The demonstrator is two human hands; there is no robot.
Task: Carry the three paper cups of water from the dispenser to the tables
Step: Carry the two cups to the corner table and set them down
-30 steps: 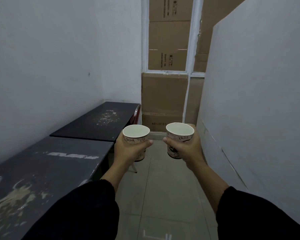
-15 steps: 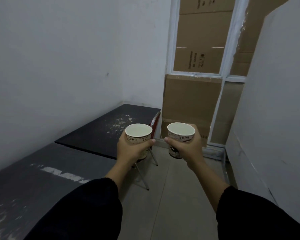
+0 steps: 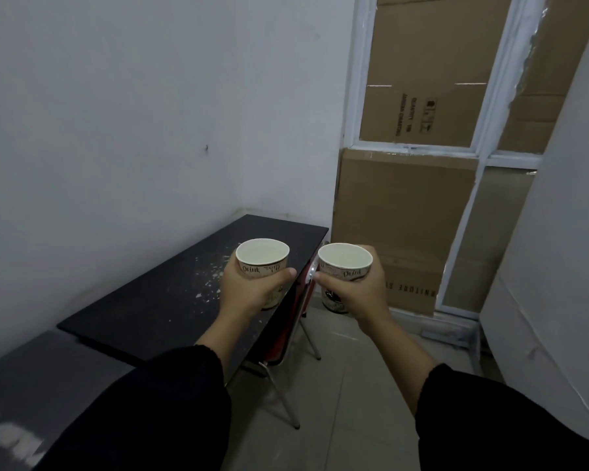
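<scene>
The person stands in a narrow, dim room with both arms stretched forward, black sleeves pushed back from the wrists. The left hand has its fingers wrapped round a paper cup, thumb across the front just under the word "Drink" printed below the rim. That cup is upright, held in the air over the near right edge of the far desk, not touching it. The right hand grips a second paper cup the same way, thumb laid across the printed band, the cup upright and level with the first. This one hangs over the floor, just beside the desk's corner. The two cups sit close together with a small gap between them. Their insides look pale; I cannot tell how full they are.

The far desk is dark-topped, flecked with pale chips of paint, and pushed into the corner against the white wall. A second grey desk sits nearer on the left, its end tucked slightly under the dark top. A red folding chair with metal legs stands against the far desk's right side, below the cups. Behind, stacked cardboard boxes fill a white-framed opening, and a pale panel leans on the right
</scene>
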